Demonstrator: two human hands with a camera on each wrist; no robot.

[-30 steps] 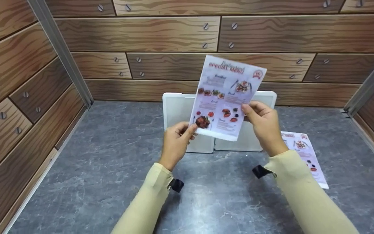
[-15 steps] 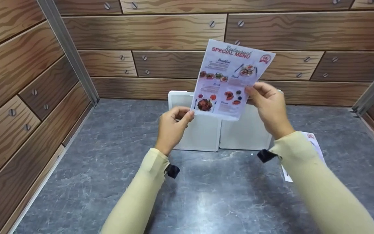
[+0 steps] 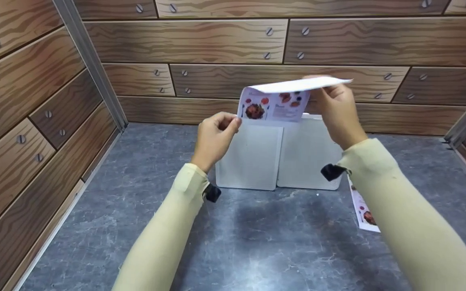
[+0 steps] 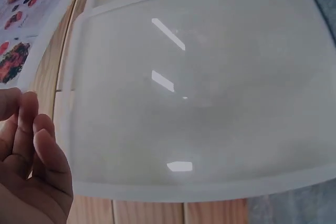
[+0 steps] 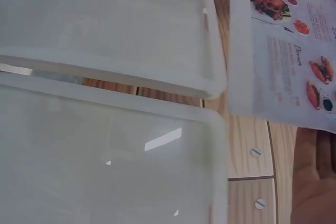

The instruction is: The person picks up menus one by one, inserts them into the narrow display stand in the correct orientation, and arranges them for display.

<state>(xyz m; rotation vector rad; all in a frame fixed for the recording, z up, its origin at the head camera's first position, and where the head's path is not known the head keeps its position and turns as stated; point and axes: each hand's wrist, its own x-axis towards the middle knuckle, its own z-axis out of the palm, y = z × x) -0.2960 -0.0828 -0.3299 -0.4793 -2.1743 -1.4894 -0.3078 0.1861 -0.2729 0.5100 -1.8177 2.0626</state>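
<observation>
Both hands hold a printed paper menu (image 3: 275, 108) up in the air in front of two whitish panels. My left hand (image 3: 216, 137) pinches its lower left corner between thumb and fingers. The right hand (image 3: 336, 115) grips the sheet's right side, with some fingers hidden behind the paper. In the head view the menu's upper part bends forward over the lower part, showing a white surface. The left wrist view shows the left fingers (image 4: 26, 116) at the menu's (image 4: 31, 35) corner. In the right wrist view, the right hand (image 5: 315, 177) is under the menu's (image 5: 283, 61) edge.
The left panel (image 3: 249, 161) and right panel (image 3: 312, 157), with pale frames, stand side by side near the back wall. A second menu (image 3: 364, 214) lies on the grey marbled table (image 3: 257, 246), partly covered by the right sleeve. Wood-patterned walls enclose the table.
Both hands have lifted the menu higher. Its upper part, upright and readable before, has bent forward and down. More of the panels shows beneath the sheet.
</observation>
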